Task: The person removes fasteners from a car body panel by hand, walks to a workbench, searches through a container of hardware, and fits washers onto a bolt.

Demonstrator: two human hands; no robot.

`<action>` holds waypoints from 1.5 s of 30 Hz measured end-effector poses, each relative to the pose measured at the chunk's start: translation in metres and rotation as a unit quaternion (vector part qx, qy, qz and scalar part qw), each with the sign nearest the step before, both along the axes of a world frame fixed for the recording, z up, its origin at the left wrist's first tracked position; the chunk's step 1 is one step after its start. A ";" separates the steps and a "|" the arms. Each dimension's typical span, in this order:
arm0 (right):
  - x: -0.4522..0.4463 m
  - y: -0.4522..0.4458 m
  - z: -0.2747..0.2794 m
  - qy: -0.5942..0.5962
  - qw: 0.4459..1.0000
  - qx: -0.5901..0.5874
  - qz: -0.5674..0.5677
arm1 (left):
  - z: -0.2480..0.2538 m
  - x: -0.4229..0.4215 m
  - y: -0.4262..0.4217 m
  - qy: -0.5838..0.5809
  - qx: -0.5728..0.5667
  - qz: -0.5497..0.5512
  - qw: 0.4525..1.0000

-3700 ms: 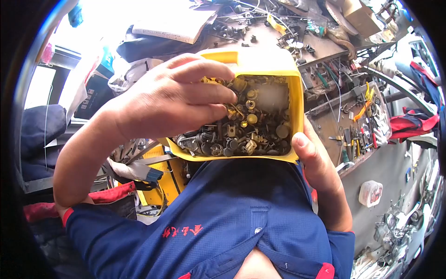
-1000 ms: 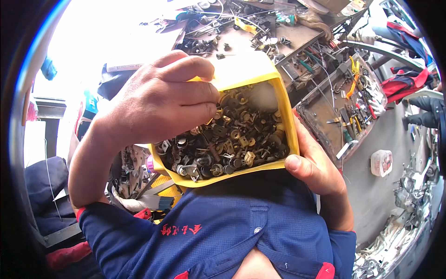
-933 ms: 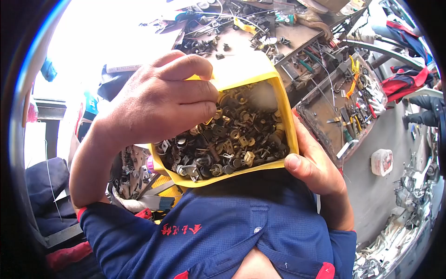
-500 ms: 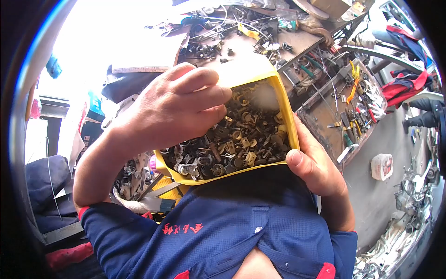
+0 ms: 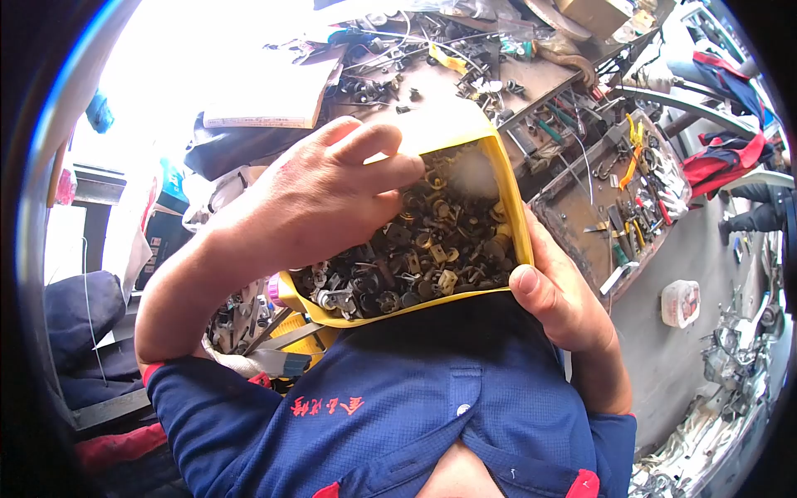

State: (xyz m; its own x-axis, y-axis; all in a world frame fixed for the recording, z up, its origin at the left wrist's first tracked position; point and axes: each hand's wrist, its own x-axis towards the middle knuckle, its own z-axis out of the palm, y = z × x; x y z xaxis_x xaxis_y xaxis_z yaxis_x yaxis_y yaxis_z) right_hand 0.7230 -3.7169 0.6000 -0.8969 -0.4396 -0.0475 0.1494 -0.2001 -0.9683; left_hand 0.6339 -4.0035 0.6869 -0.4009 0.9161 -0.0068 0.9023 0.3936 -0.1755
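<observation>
A cut-open yellow plastic jug [image 5: 520,222] with a pinkish-purple cap [image 5: 275,290] is tilted in front of my chest. Many small metal and dark clips and fasteners [image 5: 419,261] fill it, with a whitish, rounded patch at the far right inside. My right hand [image 5: 560,286] grips the right side, thumb on the near corner and the other fingers out of sight behind the wall. Over the left part of the opening, my left hand [image 5: 332,187] has bent fingers, somewhat apart, just above the fasteners. Its thumb is hidden, and nothing shows between the fingers.
Behind the jug, a cluttered workbench [image 5: 415,83] carries loose parts, cables and a paper sheet [image 5: 274,100]. To the right stands a metal tool tray [image 5: 581,236] with pliers and screwdrivers. A white plastic tub [image 5: 681,303] is on the floor near scrap parts [image 5: 718,398].
My left hand has shifted slightly right over the fasteners, and its fingers have moved a little. My right hand keeps its grip on the jug, which stays nearly in place.
</observation>
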 end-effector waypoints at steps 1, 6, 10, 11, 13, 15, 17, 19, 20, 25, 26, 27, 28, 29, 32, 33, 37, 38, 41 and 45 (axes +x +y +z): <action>0.000 0.000 0.000 0.002 1.000 0.002 -0.001 | 0.004 -0.001 -0.002 -0.020 -0.005 0.003 1.000; 0.000 -0.001 -0.006 0.016 1.000 -0.006 -0.007 | 0.014 0.001 -0.017 0.010 -0.042 -0.017 0.999; 0.001 0.000 -0.005 0.020 0.999 0.023 -0.013 | 0.014 0.004 -0.010 0.008 0.023 -0.022 0.999; 0.001 0.000 -0.004 0.018 0.999 0.028 -0.012 | 0.007 0.007 -0.006 0.023 0.038 -0.040 0.998; 0.000 0.000 0.000 0.015 0.999 0.039 -0.011 | -0.012 0.016 0.006 0.054 0.068 -0.078 0.993; 0.002 0.001 -0.001 0.008 0.999 0.046 -0.015 | -0.015 0.021 0.024 -0.053 0.109 -0.051 0.991; 0.003 0.001 0.001 0.002 0.999 0.047 -0.017 | -0.026 0.025 0.039 -0.185 0.095 0.070 0.976; 0.002 -0.001 0.004 0.001 0.999 0.042 -0.017 | -0.038 0.025 0.042 -0.097 0.079 0.080 0.989; 0.002 -0.001 0.003 0.001 0.999 0.039 -0.016 | -0.041 0.026 0.041 -0.103 0.084 0.088 0.987; 0.002 -0.001 -0.002 -0.003 1.000 0.023 -0.012 | -0.032 0.025 0.035 -0.126 0.053 0.089 0.987; 0.002 -0.002 -0.003 -0.003 1.000 0.022 -0.014 | -0.027 0.026 0.034 -0.140 0.038 0.090 0.985; 0.002 -0.002 -0.003 -0.002 1.000 0.020 -0.017 | -0.022 0.029 0.033 -0.154 0.022 0.090 0.984; 0.002 -0.002 -0.005 0.001 1.000 0.022 -0.019 | -0.017 0.031 0.031 -0.167 0.007 0.090 0.982; 0.002 -0.001 -0.006 0.004 0.999 0.024 -0.022 | -0.013 0.032 0.030 -0.218 0.014 0.071 0.973; 0.000 0.000 -0.010 0.016 0.999 0.029 -0.023 | 0.000 0.036 0.021 -0.223 0.012 0.043 0.974; -0.001 -0.001 -0.007 0.015 0.999 0.023 -0.018 | 0.006 0.033 0.018 -0.241 0.005 0.037 0.970; -0.001 0.000 -0.006 0.007 0.999 0.033 -0.012 | 0.006 0.024 0.024 -0.126 0.068 0.052 0.988; -0.002 0.000 -0.005 0.007 0.999 0.040 -0.011 | 0.003 0.022 0.027 -0.048 0.039 0.063 0.996; -0.005 0.003 -0.001 0.013 0.998 0.058 -0.002 | -0.015 0.024 0.042 -0.010 -0.049 0.161 0.986; -0.006 0.003 -0.005 0.023 0.998 0.066 0.003 | 0.000 0.026 0.063 -0.012 -0.184 0.169 0.968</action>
